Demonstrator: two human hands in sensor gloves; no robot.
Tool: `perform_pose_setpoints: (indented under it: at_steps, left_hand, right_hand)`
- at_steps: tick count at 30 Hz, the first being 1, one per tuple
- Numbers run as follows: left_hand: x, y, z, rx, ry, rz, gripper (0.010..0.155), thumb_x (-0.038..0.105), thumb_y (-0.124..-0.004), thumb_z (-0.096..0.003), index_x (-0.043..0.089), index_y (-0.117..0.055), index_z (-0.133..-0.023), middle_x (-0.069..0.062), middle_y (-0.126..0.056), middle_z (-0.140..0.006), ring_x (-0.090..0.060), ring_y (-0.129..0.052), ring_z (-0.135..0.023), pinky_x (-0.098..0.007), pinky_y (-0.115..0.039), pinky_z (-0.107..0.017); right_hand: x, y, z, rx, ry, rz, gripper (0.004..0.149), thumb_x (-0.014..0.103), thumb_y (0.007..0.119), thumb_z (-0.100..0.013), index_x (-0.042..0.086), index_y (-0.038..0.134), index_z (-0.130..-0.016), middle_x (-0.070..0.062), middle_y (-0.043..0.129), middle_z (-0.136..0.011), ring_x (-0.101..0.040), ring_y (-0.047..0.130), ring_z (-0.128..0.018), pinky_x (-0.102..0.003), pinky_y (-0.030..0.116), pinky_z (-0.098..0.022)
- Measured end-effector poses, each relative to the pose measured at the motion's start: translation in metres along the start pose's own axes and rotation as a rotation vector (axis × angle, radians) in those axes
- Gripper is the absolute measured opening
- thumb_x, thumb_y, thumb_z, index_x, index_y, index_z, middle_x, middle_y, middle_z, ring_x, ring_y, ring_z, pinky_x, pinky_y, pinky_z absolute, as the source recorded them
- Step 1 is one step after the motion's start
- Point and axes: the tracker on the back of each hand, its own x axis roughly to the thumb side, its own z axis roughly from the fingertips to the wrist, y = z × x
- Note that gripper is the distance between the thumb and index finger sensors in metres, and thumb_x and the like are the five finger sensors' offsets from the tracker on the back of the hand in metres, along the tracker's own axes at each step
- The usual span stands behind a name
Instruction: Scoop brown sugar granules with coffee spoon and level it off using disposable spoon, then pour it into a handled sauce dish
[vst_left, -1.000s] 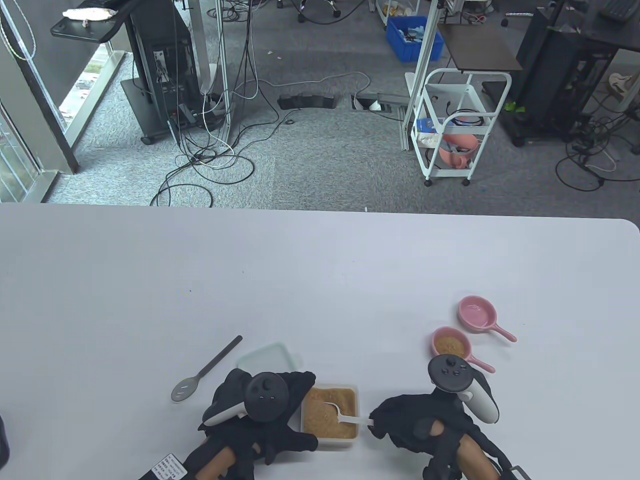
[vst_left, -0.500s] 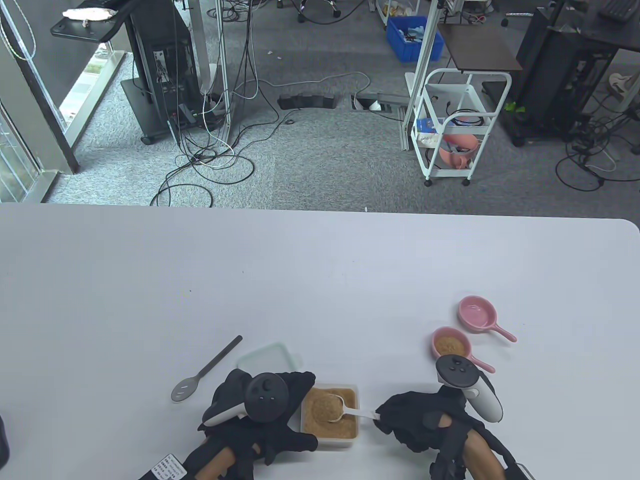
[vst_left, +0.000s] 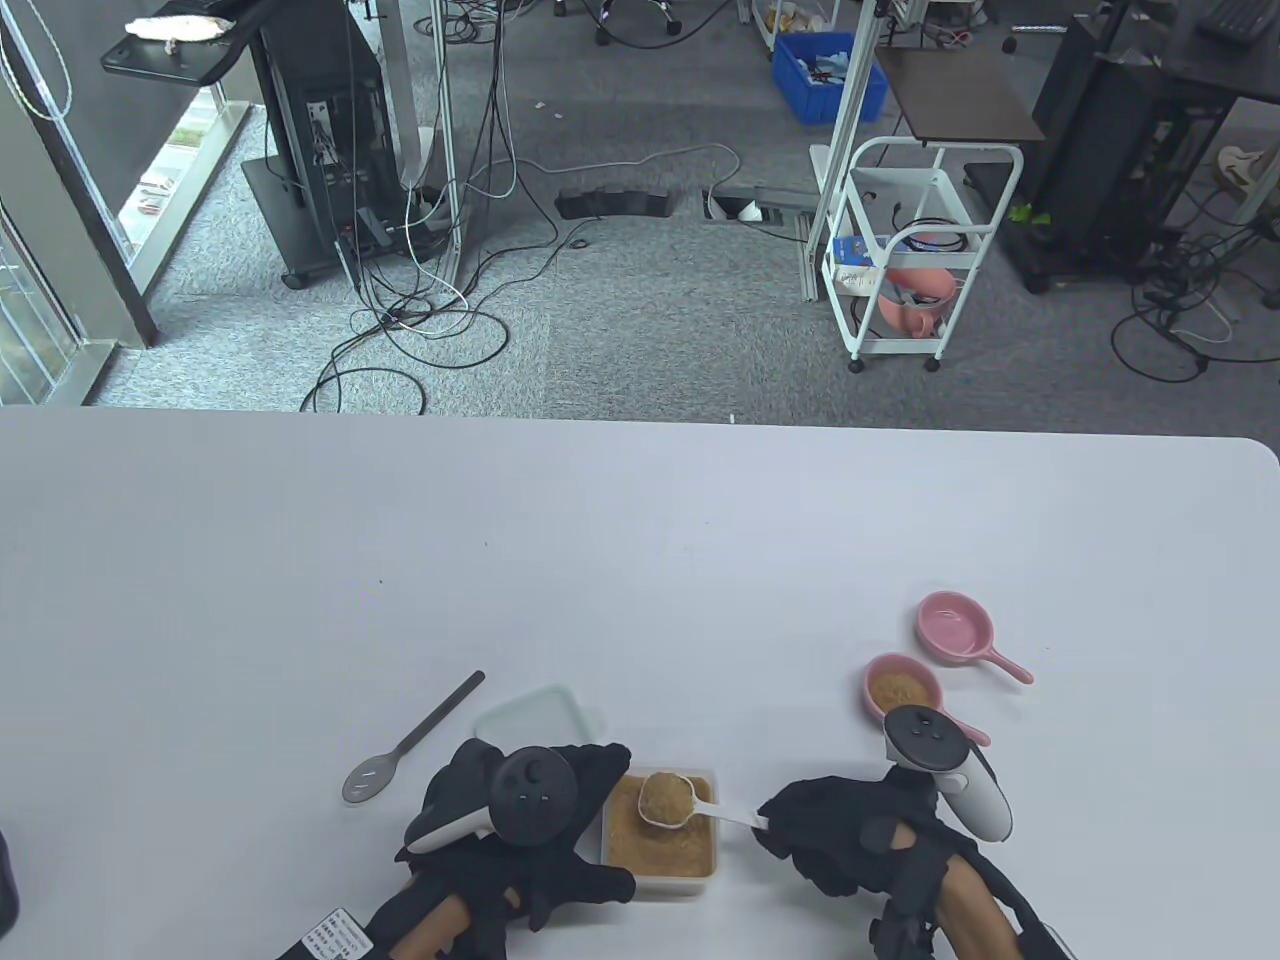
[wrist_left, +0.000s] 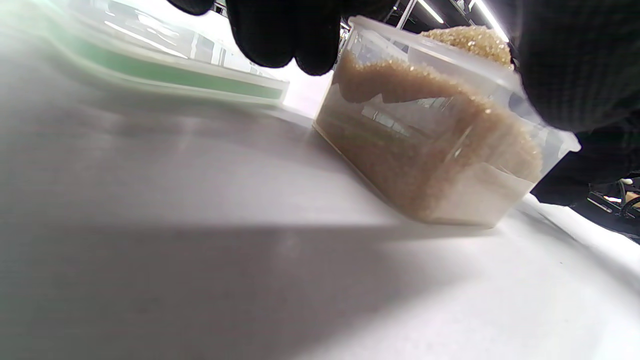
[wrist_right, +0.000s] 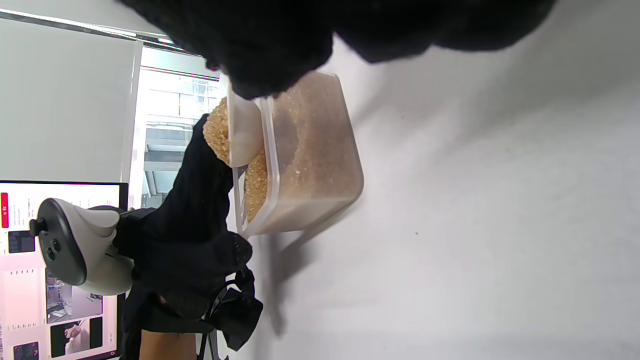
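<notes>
My right hand (vst_left: 780, 830) pinches the handle of a white spoon (vst_left: 735, 817). Its bowl carries a heaped mound of brown sugar (vst_left: 667, 797) just above the clear sugar container (vst_left: 660, 865). My left hand (vst_left: 603, 825) grips the container's left side, fingers at the far corner and thumb at the near one. In the left wrist view the container (wrist_left: 425, 150) stands on the table with the sugar mound (wrist_left: 470, 40) above its rim. The right wrist view shows the spoon (wrist_right: 242, 135) over the container (wrist_right: 310, 150). A grey spoon (vst_left: 410, 745) lies on the table to the left.
Two pink handled dishes stand to the right: the nearer one (vst_left: 903, 690) holds brown sugar, the farther one (vst_left: 955, 625) has none. The container's lid (vst_left: 535, 715) lies flat behind my left hand. The table's near edge is close below both hands.
The white spoon went from buried in the sugar to lifted above the container with a heaped mound. My right hand drew slightly right. My left hand stayed put.
</notes>
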Motion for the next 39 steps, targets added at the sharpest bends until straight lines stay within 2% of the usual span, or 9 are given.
perform_pose_setpoints:
  at_steps: [20,26,31,34,39]
  left_hand:
    - [0.000,0.000,0.001,0.002,-0.005,-0.006,0.109,0.081,-0.077,-0.0336,0.029,-0.028,-0.116,0.000,-0.039,-0.123,-0.033,-0.051,-0.118,-0.058,-0.039,-0.085]
    - [0.000,0.004,0.004,0.033,-0.009,0.007,0.110,0.082,-0.075,-0.0333,0.029,-0.026,-0.116,0.000,-0.036,-0.123,-0.033,-0.050,-0.118,-0.058,-0.039,-0.085]
    - [0.000,0.019,0.012,0.115,-0.019,0.037,0.109,0.083,-0.075,-0.0333,0.030,-0.029,-0.117,0.000,-0.037,-0.123,-0.032,-0.050,-0.117,-0.058,-0.040,-0.085]
    - [-0.003,0.039,0.025,0.235,-0.003,0.067,0.106,0.082,-0.075,-0.0337,0.030,-0.034,-0.116,0.001,-0.040,-0.122,-0.031,-0.053,-0.116,-0.056,-0.042,-0.086]
    - [-0.033,0.073,0.052,0.422,0.133,0.101,0.095,0.078,-0.078,-0.0360,0.033,-0.049,-0.115,0.004,-0.052,-0.118,-0.029,-0.063,-0.112,-0.055,-0.047,-0.085]
  right_hand:
    - [-0.001,0.000,-0.001,0.018,-0.005,0.001,0.044,0.037,0.074,-0.051,0.008,0.086,-0.082,0.004,0.094,-0.037,-0.021,0.090,-0.018,-0.053,0.076,-0.041]
    - [-0.001,0.001,-0.001,0.021,-0.005,-0.003,0.044,0.037,0.074,-0.051,0.008,0.086,-0.082,0.004,0.094,-0.038,-0.021,0.090,-0.018,-0.053,0.076,-0.041]
    - [-0.001,0.001,-0.001,0.024,-0.006,-0.005,0.044,0.037,0.074,-0.051,0.008,0.086,-0.082,0.004,0.094,-0.038,-0.021,0.090,-0.018,-0.053,0.076,-0.041]
    - [-0.001,0.001,0.000,0.024,-0.007,-0.006,0.044,0.037,0.074,-0.052,0.008,0.086,-0.082,0.003,0.094,-0.038,-0.021,0.090,-0.018,-0.053,0.076,-0.041]
    - [0.000,0.000,0.000,0.023,-0.009,-0.002,0.044,0.037,0.074,-0.052,0.008,0.086,-0.083,0.003,0.094,-0.038,-0.021,0.090,-0.019,-0.053,0.076,-0.041]
